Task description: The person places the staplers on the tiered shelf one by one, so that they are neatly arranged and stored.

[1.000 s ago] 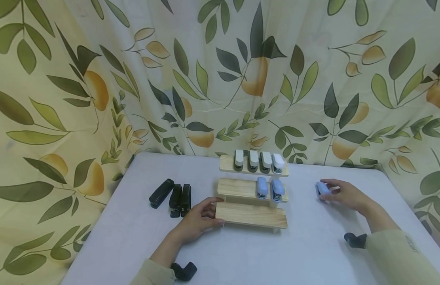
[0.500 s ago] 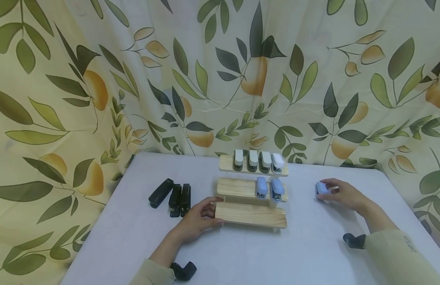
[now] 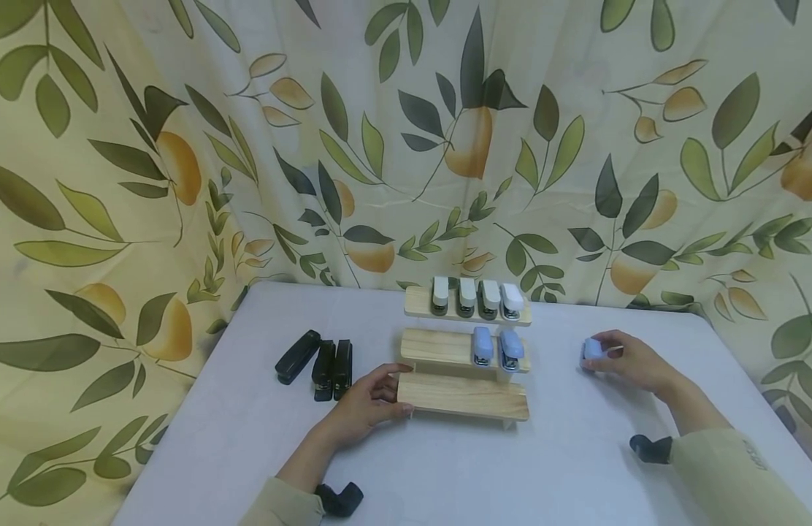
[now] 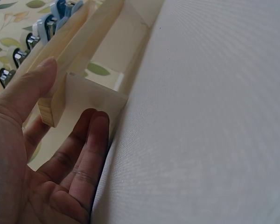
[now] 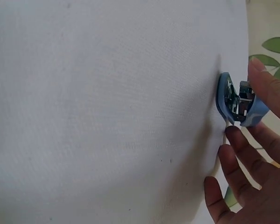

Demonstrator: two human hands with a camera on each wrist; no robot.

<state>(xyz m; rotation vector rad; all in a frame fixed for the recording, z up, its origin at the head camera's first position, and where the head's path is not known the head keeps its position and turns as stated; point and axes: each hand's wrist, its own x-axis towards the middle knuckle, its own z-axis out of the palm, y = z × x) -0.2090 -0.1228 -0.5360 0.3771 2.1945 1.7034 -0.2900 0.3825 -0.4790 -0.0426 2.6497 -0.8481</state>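
Note:
My right hand (image 3: pixel 639 363) holds a small blue stapler (image 3: pixel 591 349) on the right side of the table. In the right wrist view the thumb and index finger are on either side of the blue stapler (image 5: pixel 255 112), and the other fingers are spread near the tablecloth. At the middle stands a three-tier wooden rack (image 3: pixel 461 397). My left hand (image 3: pixel 366 409) grips its lowest board by the left end. The left wrist view has the thumb on the board (image 4: pixel 53 105) and two fingertips against the pale leg below. Two blue staplers (image 3: pixel 483 346) sit on the middle tier.
Several white-topped staplers (image 3: pixel 467 296) line the rack's top tier. Three black staplers (image 3: pixel 323 370) lie left of the rack, one slanted. A white cloth covers the table (image 3: pixel 485 475), and a leaf-and-fruit-patterned curtain (image 3: pixel 544 219) hangs behind it.
My right hand and the blue stapler have barely shifted, with the right forearm drifting slightly left. The left hand stays on the rack.

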